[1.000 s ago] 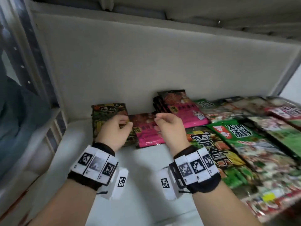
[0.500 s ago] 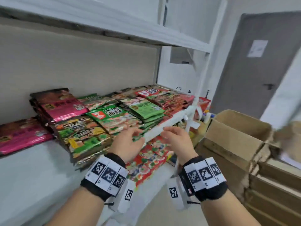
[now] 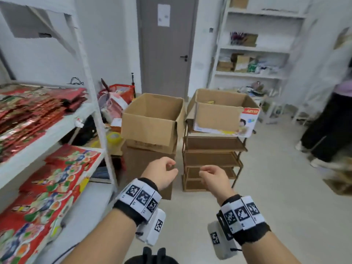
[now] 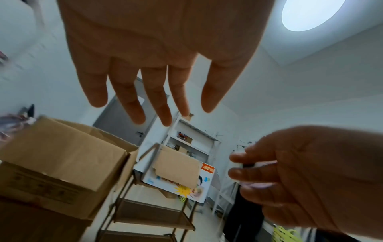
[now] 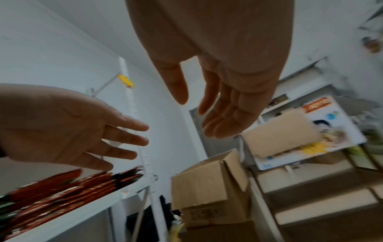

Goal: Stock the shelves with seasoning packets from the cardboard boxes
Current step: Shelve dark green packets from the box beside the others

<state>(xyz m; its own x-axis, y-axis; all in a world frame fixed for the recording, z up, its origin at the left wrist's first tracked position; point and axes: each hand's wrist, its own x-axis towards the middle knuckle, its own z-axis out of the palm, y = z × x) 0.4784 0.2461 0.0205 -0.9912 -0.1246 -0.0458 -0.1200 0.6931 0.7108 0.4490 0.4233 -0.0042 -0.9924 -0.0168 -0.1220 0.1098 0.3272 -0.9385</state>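
Note:
Two open cardboard boxes stand ahead of me. The plain brown box [image 3: 152, 119] sits on a stack of other boxes; the printed box [image 3: 222, 113] tops a brown rack [image 3: 213, 149]. Both hands hang in the air in front of them, empty. My left hand [image 3: 163, 173] has relaxed fingers [image 4: 132, 98] and holds nothing. My right hand [image 3: 213, 178] is just as loose, its fingers [image 5: 221, 114] straight. Seasoning packets [image 3: 38, 109] lie stacked on the white shelf [image 3: 47, 136] at my left, with more red packets [image 3: 47, 187] on the level below.
A grey door [image 3: 165, 44] is shut behind the boxes. A white shelving unit [image 3: 253, 48] with goods stands at the back right. A person in dark trousers [image 3: 323, 128] stands at the right edge. Bags and clutter [image 3: 116, 100] fill the corner beside the shelf post.
My view has swung right, from the shelf of packets to the boxes on the floor. Both hands left the packets and now hang empty before the boxes.

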